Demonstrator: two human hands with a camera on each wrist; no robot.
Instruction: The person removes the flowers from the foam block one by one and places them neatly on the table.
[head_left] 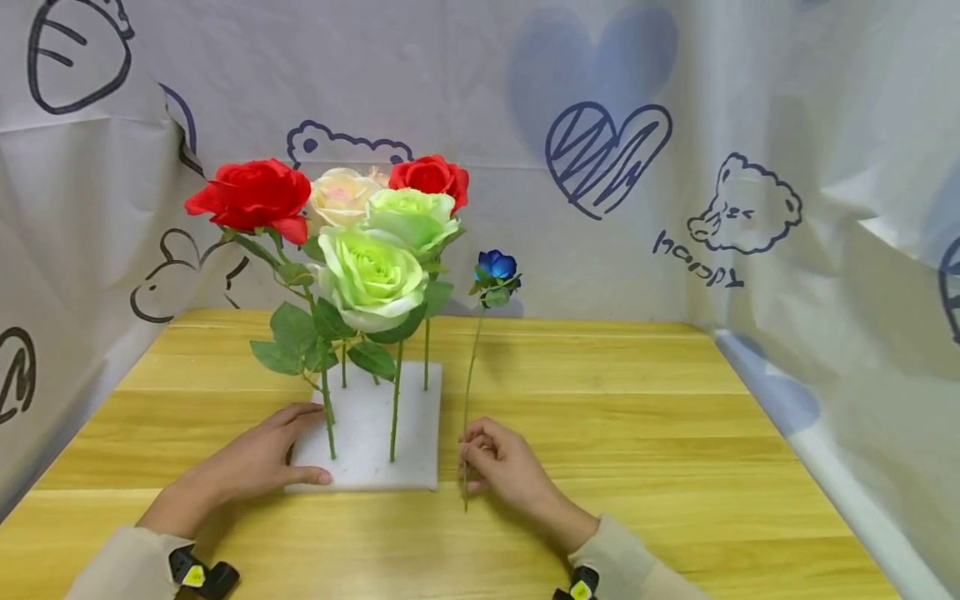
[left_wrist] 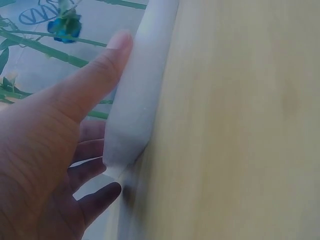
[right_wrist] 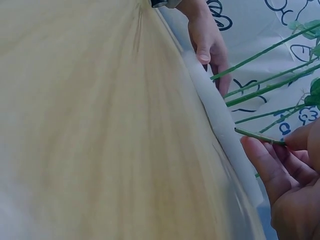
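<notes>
The right hand [head_left: 510, 467] pinches the thin green stem of a small deep-blue flower [head_left: 496, 267] between thumb and fingers, low on the stem; the bloom stands well above this grip, and the cut end pokes out just below it. Left of the grip, near but apart from the stem, lies a flat white foam-like block [head_left: 416, 433]. The left hand [head_left: 258, 454] grasps nothing: its thumb and fingers lie spread, touching the block's left side. Large pale-green roses [head_left: 372, 275], red roses [head_left: 258, 196] and a cream rose [head_left: 341, 196] rise above that hand, their green stems standing in the block.
</notes>
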